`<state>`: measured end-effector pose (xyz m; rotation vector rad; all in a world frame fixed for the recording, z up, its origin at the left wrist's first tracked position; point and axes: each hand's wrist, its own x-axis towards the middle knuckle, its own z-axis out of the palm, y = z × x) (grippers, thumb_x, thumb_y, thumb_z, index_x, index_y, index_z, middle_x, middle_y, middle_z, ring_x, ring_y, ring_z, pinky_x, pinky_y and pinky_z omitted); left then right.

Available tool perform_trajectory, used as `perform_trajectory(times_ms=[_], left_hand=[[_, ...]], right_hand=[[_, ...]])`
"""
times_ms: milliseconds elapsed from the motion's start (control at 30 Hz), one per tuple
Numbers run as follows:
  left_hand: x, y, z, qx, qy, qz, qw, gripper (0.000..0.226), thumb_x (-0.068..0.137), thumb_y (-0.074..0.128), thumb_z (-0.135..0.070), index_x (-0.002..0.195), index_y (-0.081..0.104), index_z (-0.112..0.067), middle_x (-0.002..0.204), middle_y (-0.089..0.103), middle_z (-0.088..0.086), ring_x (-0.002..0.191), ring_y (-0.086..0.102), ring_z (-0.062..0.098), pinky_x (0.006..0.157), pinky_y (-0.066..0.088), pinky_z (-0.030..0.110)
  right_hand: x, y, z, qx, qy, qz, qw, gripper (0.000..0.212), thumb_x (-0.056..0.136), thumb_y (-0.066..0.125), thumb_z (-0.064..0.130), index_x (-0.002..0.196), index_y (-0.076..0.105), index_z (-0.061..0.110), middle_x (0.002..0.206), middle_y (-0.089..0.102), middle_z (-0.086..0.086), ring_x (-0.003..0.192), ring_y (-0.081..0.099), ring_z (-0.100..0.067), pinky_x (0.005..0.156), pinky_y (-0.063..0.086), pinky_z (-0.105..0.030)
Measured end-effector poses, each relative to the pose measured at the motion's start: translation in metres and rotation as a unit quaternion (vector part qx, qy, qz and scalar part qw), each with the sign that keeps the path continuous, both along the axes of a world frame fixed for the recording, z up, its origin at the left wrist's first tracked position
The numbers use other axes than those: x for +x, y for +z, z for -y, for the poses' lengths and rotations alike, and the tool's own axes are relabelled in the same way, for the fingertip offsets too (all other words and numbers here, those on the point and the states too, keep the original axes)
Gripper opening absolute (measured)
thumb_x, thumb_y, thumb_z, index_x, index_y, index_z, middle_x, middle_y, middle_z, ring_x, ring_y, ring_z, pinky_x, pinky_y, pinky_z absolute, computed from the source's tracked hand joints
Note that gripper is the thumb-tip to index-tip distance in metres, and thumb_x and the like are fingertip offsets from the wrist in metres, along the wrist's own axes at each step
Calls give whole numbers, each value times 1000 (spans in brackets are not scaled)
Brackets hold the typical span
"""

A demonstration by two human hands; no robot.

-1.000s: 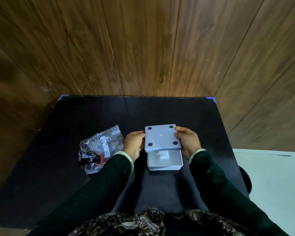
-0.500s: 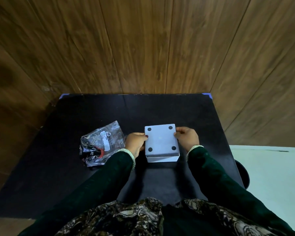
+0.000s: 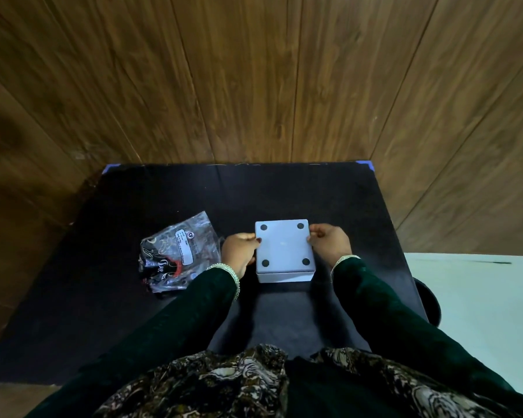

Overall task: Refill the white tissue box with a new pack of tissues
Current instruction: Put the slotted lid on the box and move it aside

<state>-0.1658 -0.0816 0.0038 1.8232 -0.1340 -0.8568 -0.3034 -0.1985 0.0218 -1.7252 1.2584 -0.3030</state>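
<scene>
White, square and plastic, the tissue box (image 3: 283, 250) sits upside down on the black bench (image 3: 284, 194), near its middle, with four round dark pads on the upturned base. The left hand (image 3: 239, 251) presses its fingers against the box's left side and the right hand (image 3: 329, 244) clamps its fingers on the right side, so the box is gripped between both. A crumpled clear plastic wrapper with black and red print (image 3: 178, 251) lies on the bench just left of the left hand.
</scene>
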Motion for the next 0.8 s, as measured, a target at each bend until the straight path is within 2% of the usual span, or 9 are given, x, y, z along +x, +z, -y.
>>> perform_trajectory(times_ms=[200,400,500,567,633,667,733,800], left_hand=[[-1,-7,-1,7,10,18,1000,29,82,65,-8,111,66,-3,107,71,16,83,60,20,54,45,24],[-3,-9,-6,44,-40,33,998,32,84,65,-19,113,64,-6,98,69,7,77,62,18,56,48,28],[-2,-10,-11,109,-118,136,978,36,86,60,-33,113,63,-8,105,70,9,93,67,28,75,55,40],[-3,-6,-14,141,-156,170,963,40,88,55,-38,112,62,-7,106,68,13,95,65,31,75,57,42],[-3,-2,-14,140,-162,114,970,45,89,53,-43,112,60,-5,111,65,14,98,63,31,73,56,42],[-3,-1,-14,137,-160,63,976,47,89,51,-45,114,59,-6,115,63,12,104,61,30,74,55,42],[-4,2,-14,122,-155,-45,979,50,90,48,-49,122,55,-12,117,58,5,114,55,27,80,51,42],[-4,3,-15,102,-160,-102,976,49,90,46,-50,126,52,-17,116,58,1,112,55,23,84,50,42]], right_hand=[[-1,-3,1,22,6,-16,1000,28,80,56,6,104,71,9,107,73,-12,101,67,-28,95,51,-38],[0,-5,5,22,16,-49,998,23,81,58,9,101,71,9,108,71,-10,101,66,-28,93,51,-32],[-1,-5,2,-14,60,-92,994,22,86,54,14,100,67,5,104,70,-12,99,64,-32,81,47,-28],[0,-4,3,-18,76,-114,990,24,87,53,17,101,66,3,103,68,-14,99,63,-34,84,49,-32],[-1,-5,8,18,76,-104,991,20,87,56,21,92,64,3,99,69,-16,90,66,-34,85,55,-40],[-2,-5,10,78,60,-70,993,18,88,59,22,87,62,4,94,68,-17,81,67,-31,80,58,-40],[-7,-4,8,234,34,-1,972,16,89,61,20,91,58,4,84,66,-13,63,66,-22,57,60,-30],[-11,-7,6,326,43,33,944,10,90,60,13,91,57,4,70,70,-7,49,68,-15,42,52,-20]])
